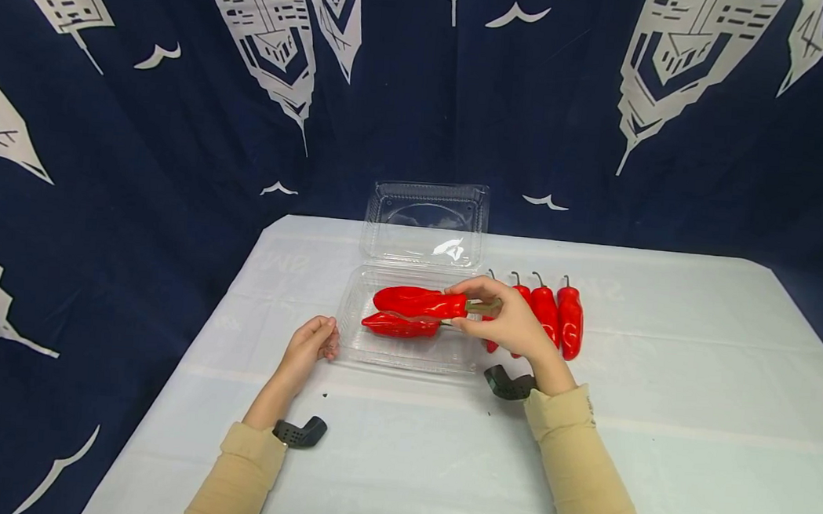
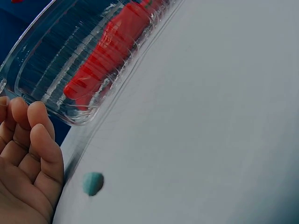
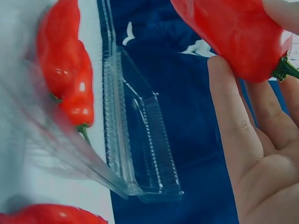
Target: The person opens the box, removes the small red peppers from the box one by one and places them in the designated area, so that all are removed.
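Note:
My right hand (image 1: pixel 509 326) pinches a red pepper (image 1: pixel 419 302) near its green stem, thumb and fingers on either side. That pepper is held over a clear plastic clamshell box (image 1: pixel 405 356), its tip to the left. Inside the box lies another red pepper (image 1: pixel 398 326); in the right wrist view two peppers (image 3: pixel 77 88) show there side by side. My left hand (image 1: pixel 309 343) is at the box's left edge, fingers loosely bent. Its fingertips are close to the box corner in the left wrist view; whether they touch it I cannot tell.
The box's clear lid (image 1: pixel 422 246) stands open at the back, by the dark blue patterned cloth (image 1: pixel 462 119). Several red peppers (image 1: pixel 569 322) lie in a row right of the box, partly behind my right hand. A white cloth (image 1: pixel 399 461) covers the table.

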### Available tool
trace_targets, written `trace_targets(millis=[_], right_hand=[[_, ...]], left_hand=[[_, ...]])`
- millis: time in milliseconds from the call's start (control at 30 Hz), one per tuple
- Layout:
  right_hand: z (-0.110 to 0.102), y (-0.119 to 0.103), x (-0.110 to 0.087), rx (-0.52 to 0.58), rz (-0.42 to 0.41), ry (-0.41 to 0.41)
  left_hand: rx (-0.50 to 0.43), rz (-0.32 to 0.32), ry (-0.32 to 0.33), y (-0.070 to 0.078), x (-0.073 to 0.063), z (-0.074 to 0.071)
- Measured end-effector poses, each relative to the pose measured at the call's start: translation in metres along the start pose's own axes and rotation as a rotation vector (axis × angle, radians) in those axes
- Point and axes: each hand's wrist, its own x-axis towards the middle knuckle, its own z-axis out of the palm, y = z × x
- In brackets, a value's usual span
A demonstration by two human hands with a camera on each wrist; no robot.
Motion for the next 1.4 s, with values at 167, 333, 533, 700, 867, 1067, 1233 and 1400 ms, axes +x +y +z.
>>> trace_targets(millis=[167,333,533,700,867,1067,1233,1400], right_hand=[[-0.009,-0.003,-0.003,-0.014,0.005,0.061],[-0.017,-0.005,-0.006,-0.039,0.001,0.125],[-0.025,-0.005,-0.01,0.001,0.012,0.183],[-0.031,-0.004,-0.013,0.101,-0.04,0.199],[-0.037,-0.004,-0.016,0.155,-0.063,0.21],[-0.044,-0.003,-0.02,0.126,-0.055,0.256],[-0.05,-0.003,-0.023,0.116,-0.076,0.304],[-0.055,-0.004,-0.026,0.117,-0.097,0.362]], left_hand=[[0.004,0.005,0.005,0.0,0.0,0.0],[0.004,0.006,0.007,-0.001,0.0,0.0],[0.004,0.008,0.003,0.0,0.0,0.001],[0.003,0.009,-0.002,0.0,0.0,0.0],[-0.006,0.003,-0.001,0.0,-0.001,0.0],[-0.008,0.002,-0.001,0.0,0.0,0.0],[-0.011,0.002,-0.002,0.0,-0.001,0.0],[-0.002,0.006,-0.006,0.0,-0.001,0.0]])
